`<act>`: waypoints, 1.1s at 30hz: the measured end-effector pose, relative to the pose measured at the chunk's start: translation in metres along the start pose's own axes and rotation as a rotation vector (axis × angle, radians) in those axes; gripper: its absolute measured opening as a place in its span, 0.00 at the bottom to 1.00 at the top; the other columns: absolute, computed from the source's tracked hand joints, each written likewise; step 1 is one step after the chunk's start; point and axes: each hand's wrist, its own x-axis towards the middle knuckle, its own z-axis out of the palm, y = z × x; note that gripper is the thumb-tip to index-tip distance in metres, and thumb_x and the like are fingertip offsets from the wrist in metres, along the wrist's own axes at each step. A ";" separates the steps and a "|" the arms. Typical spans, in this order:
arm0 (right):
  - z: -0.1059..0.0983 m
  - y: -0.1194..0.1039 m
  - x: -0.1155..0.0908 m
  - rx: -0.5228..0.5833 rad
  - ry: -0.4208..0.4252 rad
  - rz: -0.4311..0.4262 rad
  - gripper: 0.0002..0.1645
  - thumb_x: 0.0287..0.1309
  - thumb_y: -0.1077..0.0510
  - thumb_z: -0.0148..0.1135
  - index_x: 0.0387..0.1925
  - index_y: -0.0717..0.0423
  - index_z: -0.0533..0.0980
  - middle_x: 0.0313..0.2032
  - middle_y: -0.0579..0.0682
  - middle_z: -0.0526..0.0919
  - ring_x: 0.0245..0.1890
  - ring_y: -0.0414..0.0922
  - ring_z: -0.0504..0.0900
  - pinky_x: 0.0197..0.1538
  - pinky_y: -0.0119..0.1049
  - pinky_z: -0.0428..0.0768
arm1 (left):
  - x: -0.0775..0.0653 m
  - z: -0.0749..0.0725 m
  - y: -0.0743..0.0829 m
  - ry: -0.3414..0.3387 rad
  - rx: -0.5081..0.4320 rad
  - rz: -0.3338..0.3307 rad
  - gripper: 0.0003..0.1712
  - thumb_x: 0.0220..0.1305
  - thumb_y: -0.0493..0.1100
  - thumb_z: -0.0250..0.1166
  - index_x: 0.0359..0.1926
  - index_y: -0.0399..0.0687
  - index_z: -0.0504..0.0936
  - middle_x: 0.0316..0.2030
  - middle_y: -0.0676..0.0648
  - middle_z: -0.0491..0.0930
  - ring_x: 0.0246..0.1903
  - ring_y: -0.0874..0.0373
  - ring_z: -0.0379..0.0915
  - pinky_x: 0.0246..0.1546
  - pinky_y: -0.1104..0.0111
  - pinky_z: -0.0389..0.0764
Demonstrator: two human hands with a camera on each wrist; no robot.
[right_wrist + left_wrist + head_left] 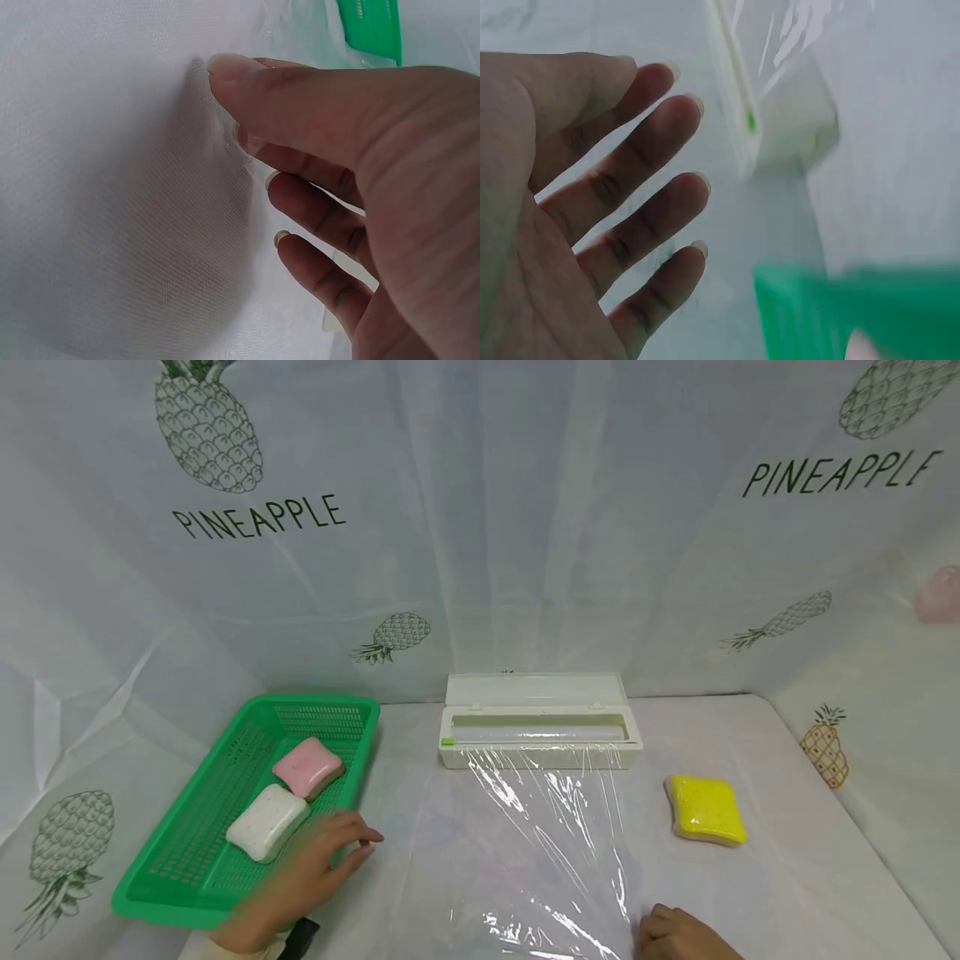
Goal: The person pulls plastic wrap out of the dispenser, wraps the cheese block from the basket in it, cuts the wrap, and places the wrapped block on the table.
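Note:
My left hand (330, 852) is over the right side of the green basket (183, 802), fingers loosely bent and nothing in them. Inside the basket lie a pink block (307, 767) and a white block (267, 821), both squarish with curved-in sides. Clear plastic wrap (540, 860) stretches across the table from a white wrap dispenser (540, 757) toward me. At the wrap's near right edge, my right hand (678, 935) pinches it between thumb and index finger, the other fingers bent loosely, as the right wrist view shows.
A yellow block (705, 810) of similar shape, with a pale underside, lies on the table right of the wrap. The dispenser's lid (534, 689) stands raised at the back. Behind the white-covered table hangs a curtain (510, 527) printed with pineapples.

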 end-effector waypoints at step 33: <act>-0.002 -0.002 0.003 0.033 -0.054 0.029 0.17 0.48 0.36 0.64 0.12 0.36 0.77 0.23 0.23 0.63 0.26 0.24 0.60 0.27 0.15 0.59 | -0.034 -0.051 -0.127 -0.525 0.283 -0.731 0.52 0.44 0.54 0.73 0.62 0.30 0.60 0.48 0.26 0.66 0.42 0.30 0.66 0.30 0.44 0.70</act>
